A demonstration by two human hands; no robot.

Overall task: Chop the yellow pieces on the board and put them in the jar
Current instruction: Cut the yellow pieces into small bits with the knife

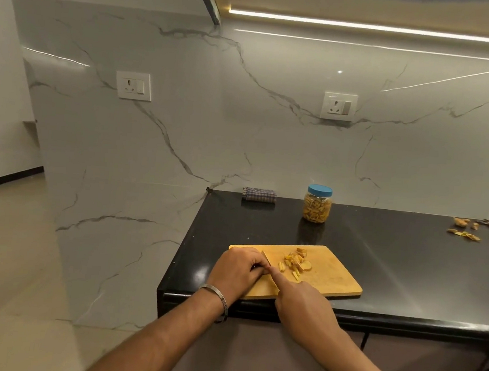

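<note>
Here, in the head view, a wooden cutting board (327, 277) lies near the front left corner of a black tabletop (393, 257). On the board, a little left of its middle, there is a small heap of yellow pieces (295, 262); some are round slices and some are thin sticks.

The left hand (237, 269) is over the left end of the board with its fingers curled around a knife (266, 258). Only a short part of the blade shows above the knuckles; the handle is hidden inside the hand. This wrist carries a metal bangle (221, 298).

The right hand (301, 301) comes from the lower right. Its index finger is stretched out straight, and the tip meets the left hand's fingers just beside the blade. The other fingers are folded under the hand, and I cannot tell if they hold something.

Behind the board, well apart from it, a clear jar (318, 205) stands upright on the tabletop. Its blue lid is on, and yellow cut pieces fill it almost fully. To the left of the jar, against the marble wall (184, 115), lies a folded checked cloth (259, 194). At the far right edge of the tabletop there are some yellow-brown scraps (465, 230). Two white sockets (133, 86) sit on the wall.
</note>
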